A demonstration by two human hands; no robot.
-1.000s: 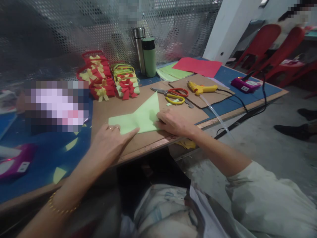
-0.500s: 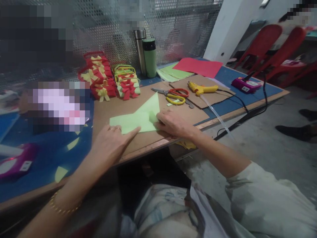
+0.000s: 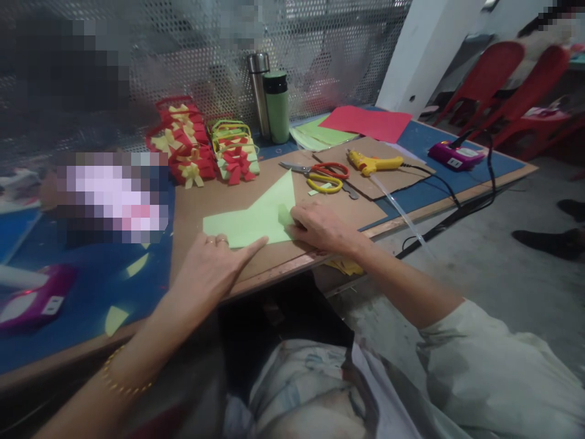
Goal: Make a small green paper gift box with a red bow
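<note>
A light green sheet of paper (image 3: pixel 256 216), folded so one corner stands up as a triangle, lies on a brown cardboard mat (image 3: pixel 214 195). My left hand (image 3: pixel 210 271) rests flat on the paper's near left edge, fingers stretched out, two rings showing. At the paper's right corner, my right hand (image 3: pixel 320 228) presses down with curled fingers, pinching a small folded flap.
Scissors (image 3: pixel 322 175) with red and yellow handles and a yellow glue gun (image 3: pixel 372 163) lie behind the paper. Red and green paper baskets (image 3: pixel 201 149) with bows stand at the back left, two flasks (image 3: pixel 269 103) behind them. Red paper (image 3: pixel 365 122), purple power strips (image 3: pixel 454 155), red chairs (image 3: pixel 516 85).
Both hands stay on the green paper; my left index finger has slid slightly right along the near edge. The view shifted a little.
</note>
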